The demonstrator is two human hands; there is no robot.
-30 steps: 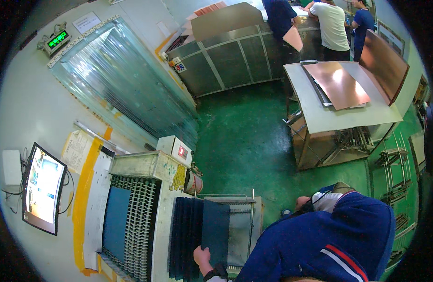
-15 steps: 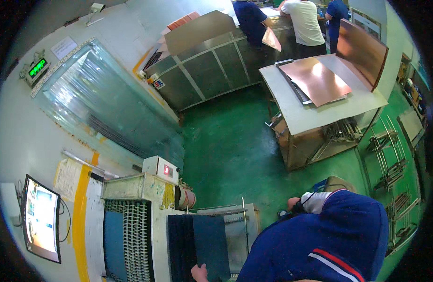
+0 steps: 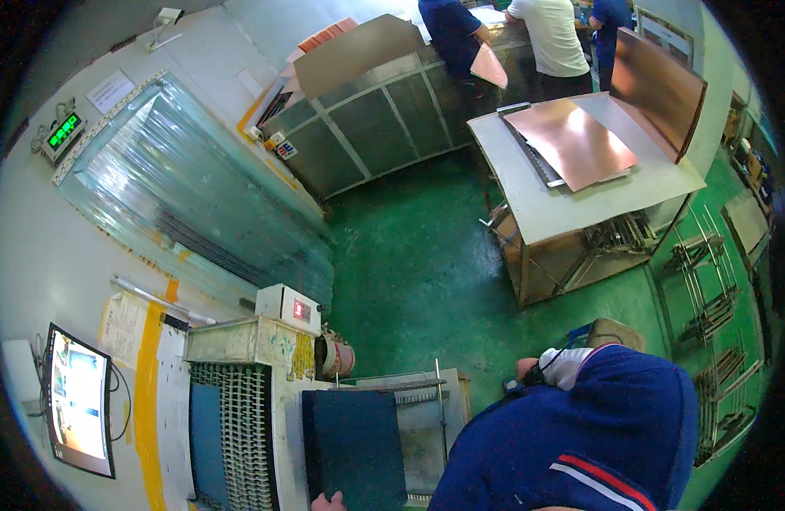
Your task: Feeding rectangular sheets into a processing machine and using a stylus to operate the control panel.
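A dark blue panel (image 3: 358, 447) fills the rack at the lower middle and covers most of the darker panels (image 3: 308, 439) beside it on the left. At the lower frame edge my left hand (image 3: 329, 502) has its fingers closed on the panel's near edge; the frame cuts off the rest of that hand. A navy sleeve (image 3: 614, 409) with red and white stripes takes up the lower right. Past its white cuff shows what looks like my right hand (image 3: 525, 368), too small and partly hidden to make out its fingers.
Left of the rack is a machine with rows of white rollers (image 3: 246, 434) and a blue sheet (image 3: 207, 434). A control box (image 3: 289, 308) stands behind. A monitor (image 3: 80, 400) hangs at left. Copper-coloured sheets (image 3: 571, 140) lie on a white table (image 3: 541, 209). People (image 3: 550, 38) stand farther back.
My left hand has shifted left and toward the lower edge. The blue panel has moved left with it, so its face now hides most of the darker panels.
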